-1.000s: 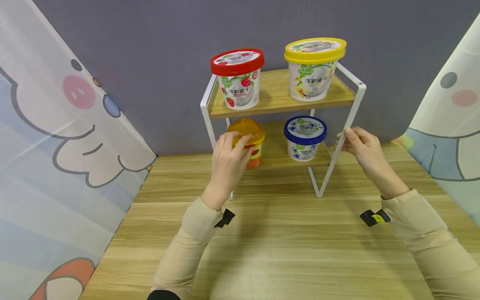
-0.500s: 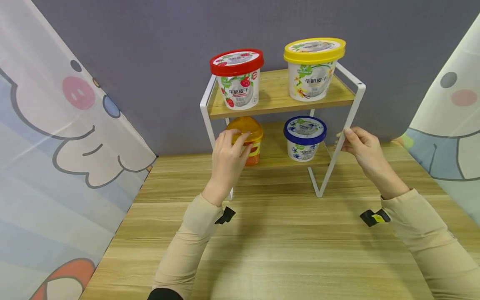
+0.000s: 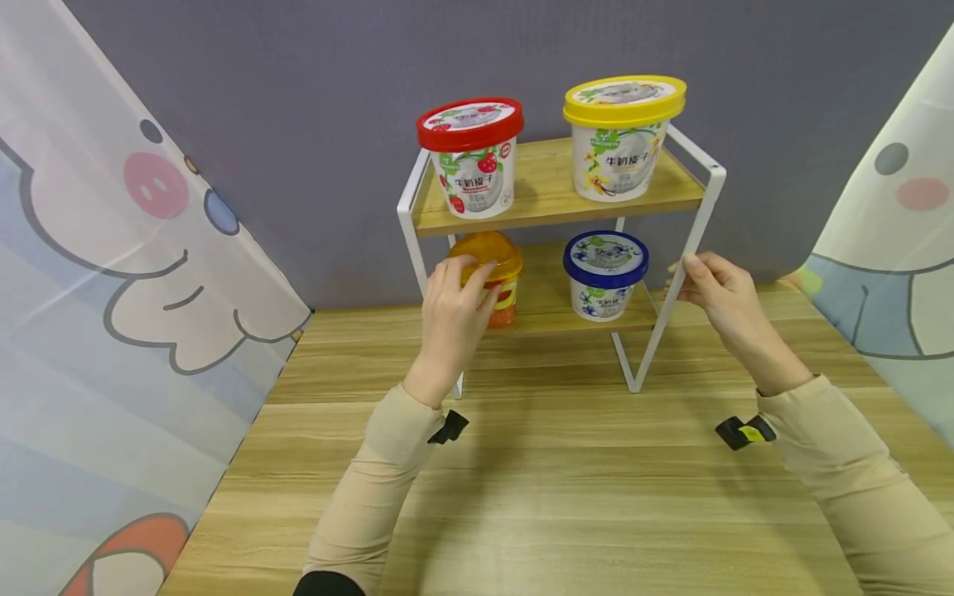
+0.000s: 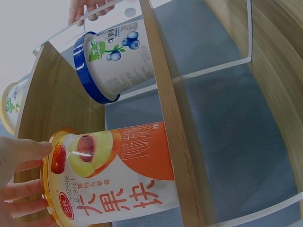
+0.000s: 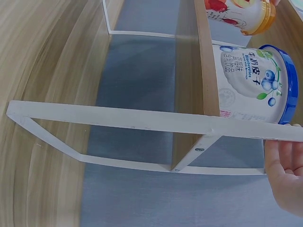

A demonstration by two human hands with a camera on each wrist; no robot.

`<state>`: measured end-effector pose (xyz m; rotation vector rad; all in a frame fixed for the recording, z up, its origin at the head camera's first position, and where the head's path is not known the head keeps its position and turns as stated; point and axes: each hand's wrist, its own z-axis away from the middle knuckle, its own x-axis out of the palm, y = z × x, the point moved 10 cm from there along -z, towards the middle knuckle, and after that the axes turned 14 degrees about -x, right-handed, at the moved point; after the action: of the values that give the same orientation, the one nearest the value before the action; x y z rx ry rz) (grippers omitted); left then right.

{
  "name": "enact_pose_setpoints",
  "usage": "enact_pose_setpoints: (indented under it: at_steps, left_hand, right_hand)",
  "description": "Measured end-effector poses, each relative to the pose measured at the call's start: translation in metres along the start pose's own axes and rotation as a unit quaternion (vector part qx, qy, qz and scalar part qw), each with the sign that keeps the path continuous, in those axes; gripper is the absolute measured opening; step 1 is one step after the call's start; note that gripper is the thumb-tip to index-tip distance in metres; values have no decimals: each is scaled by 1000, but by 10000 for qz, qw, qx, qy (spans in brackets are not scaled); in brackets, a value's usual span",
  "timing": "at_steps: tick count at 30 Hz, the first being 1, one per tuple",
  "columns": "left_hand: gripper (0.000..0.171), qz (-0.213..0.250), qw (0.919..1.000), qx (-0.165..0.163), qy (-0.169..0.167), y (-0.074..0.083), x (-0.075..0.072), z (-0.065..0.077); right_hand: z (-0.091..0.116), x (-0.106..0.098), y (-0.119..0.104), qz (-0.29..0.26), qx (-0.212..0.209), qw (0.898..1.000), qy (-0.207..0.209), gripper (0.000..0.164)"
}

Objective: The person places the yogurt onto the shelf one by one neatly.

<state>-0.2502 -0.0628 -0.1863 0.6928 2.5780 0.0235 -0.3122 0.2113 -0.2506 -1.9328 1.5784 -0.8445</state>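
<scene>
My left hand [image 3: 456, 310] holds a yogurt cup with an orange domed lid [image 3: 488, 246] at the left end of the lower shelf. In the left wrist view its thumb and fingers lie around the lid rim, and the cup [image 4: 113, 175] stands on the board with peach artwork on its side. My right hand [image 3: 723, 298] pinches the right white upright of the two-tier rack [image 3: 557, 217]. A blue-lidded tub [image 3: 605, 269] with blueberry artwork stands right of the cup, touched by neither hand.
On the upper shelf stand a red-lidded strawberry tub [image 3: 475, 165] at left and a yellow-lidded tub [image 3: 622, 145] at right. The rack is on a wood-grain table [image 3: 566, 480] before a grey wall [image 3: 335, 124]. Cartoon curtains [image 3: 89, 397] hang at both sides.
With the cup in its grip, my left hand has shifted slightly to the left and back on the lower shelf, then stayed nearly still. My right hand has kept its place on the upright.
</scene>
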Motion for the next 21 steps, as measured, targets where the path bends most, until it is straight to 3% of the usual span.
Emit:
enact_pose_setpoints:
  at_steps: [12,17,21]
  left_hand:
    - [23,220,9997,-32,51,-1,-1,1]
    - [21,626,9979,-73,166,-3,-6,3]
    - [21,885,9956,41,306,-2,-14,8]
  right_hand:
    - [1,-1,-3,165,-46,9998,66,18]
    - [0,-3,-6,779,-101,9969,-53,18]
    - [0,-3,-10,1699,-211,9848,-276,17]
